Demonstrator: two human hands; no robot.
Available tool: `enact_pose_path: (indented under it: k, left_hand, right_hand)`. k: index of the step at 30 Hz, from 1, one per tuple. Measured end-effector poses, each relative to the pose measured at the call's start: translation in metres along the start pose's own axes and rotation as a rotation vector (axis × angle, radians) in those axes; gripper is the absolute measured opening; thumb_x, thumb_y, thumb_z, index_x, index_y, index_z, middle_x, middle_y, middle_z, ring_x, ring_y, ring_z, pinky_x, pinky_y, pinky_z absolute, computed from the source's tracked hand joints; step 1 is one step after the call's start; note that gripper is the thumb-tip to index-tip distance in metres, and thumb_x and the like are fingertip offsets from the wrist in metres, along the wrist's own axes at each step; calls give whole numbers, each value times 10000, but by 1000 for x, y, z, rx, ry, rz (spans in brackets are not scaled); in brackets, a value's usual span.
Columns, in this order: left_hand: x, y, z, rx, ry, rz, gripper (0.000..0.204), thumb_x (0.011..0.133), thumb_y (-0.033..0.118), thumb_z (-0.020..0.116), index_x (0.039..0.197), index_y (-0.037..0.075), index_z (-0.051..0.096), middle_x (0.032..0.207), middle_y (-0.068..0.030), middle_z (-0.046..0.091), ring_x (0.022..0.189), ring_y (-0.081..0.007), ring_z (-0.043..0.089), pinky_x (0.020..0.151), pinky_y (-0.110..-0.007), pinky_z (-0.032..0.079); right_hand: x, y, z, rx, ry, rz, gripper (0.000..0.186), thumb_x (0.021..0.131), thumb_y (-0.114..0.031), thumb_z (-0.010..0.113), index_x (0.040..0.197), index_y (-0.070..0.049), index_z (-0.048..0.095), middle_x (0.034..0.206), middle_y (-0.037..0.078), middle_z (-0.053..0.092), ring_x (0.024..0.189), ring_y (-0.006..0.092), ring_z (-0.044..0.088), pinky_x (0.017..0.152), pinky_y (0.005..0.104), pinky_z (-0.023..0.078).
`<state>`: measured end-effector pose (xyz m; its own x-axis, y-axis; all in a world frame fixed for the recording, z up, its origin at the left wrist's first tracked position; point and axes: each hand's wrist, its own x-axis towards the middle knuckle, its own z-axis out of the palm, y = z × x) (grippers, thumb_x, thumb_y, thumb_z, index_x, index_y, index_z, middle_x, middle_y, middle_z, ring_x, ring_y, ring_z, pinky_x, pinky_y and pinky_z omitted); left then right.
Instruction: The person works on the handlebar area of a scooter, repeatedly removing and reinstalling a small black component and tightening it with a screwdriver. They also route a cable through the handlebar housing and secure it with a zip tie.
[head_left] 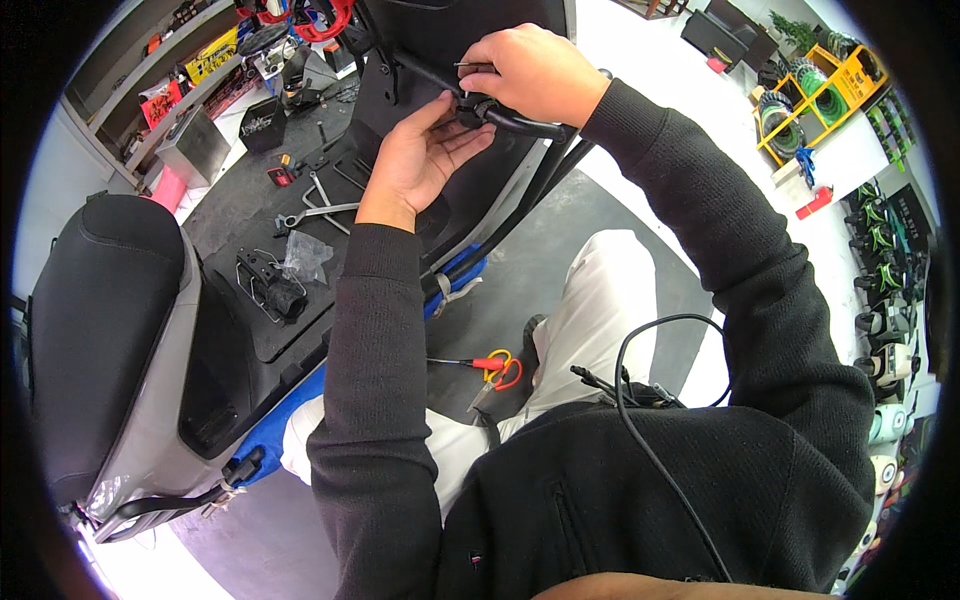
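Observation:
My right hand (510,70) grips a thin metal tool, probably a hex key, over a black tubular bar (535,128) at the front of a scooter. Just below, my left hand (418,160) curls its fingers round a dark fitting (473,112) on that bar, partly hidden by both hands. On the scooter's floorboard left of my left arm lie wrenches (318,212), a small red-and-black tool (283,170), a black bracket with wire loops (268,283) and a clear plastic bag (305,258).
The scooter's seat (100,340) fills the left. A black bin (262,125) and shelves (150,80) stand beyond. Red-and-yellow scissors (508,372) lie low beside my leg. At right are a yellow rack of tyres (810,95) and a row of small vehicles (880,320).

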<state>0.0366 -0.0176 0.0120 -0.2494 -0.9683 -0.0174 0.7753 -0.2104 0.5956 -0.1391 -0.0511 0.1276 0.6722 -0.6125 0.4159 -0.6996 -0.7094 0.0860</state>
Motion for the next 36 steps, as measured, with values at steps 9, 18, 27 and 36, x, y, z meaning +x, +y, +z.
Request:
enact_pose_path:
  k: [9, 18, 27, 36]
  left_hand:
    - [8, -16, -24, -110, -96, 62, 201, 1052, 106, 630, 1094, -84, 680, 1029, -171, 692, 1102, -392, 719, 1059, -454, 616]
    - [9, -20, -24, -196, -156, 35, 214, 1042, 76, 633, 1153, -105, 662, 1083, -215, 699, 1159, -404, 702, 1106, -441, 596]
    - [8, -21, -22, -199, -198, 64, 190, 1043, 66, 632, 1135, -93, 679, 1048, -188, 710, 1110, -382, 725, 1063, -422, 624]
    - [9, -24, -21, -190, -205, 75, 186, 1044, 96, 658, 1126, -69, 688, 1033, -158, 707, 1065, -297, 733, 1065, -414, 627]
  right_hand:
    - [4, -3, 3, -5, -25, -12, 259, 956, -329, 733, 1086, -126, 829, 902, 134, 795, 877, 328, 780, 829, 416, 623]
    - [0, -5, 5, -46, -10, -19, 273, 957, -360, 726, 1043, -120, 824, 872, 119, 788, 853, 315, 776, 796, 418, 621]
    - [-5, -8, 11, -103, 72, -94, 258, 957, -351, 722, 1012, -117, 817, 820, 108, 777, 807, 305, 772, 750, 411, 616]
    - [-3, -7, 9, -91, 29, -92, 277, 954, -371, 724, 1013, -116, 816, 829, 109, 779, 803, 311, 770, 750, 413, 618]
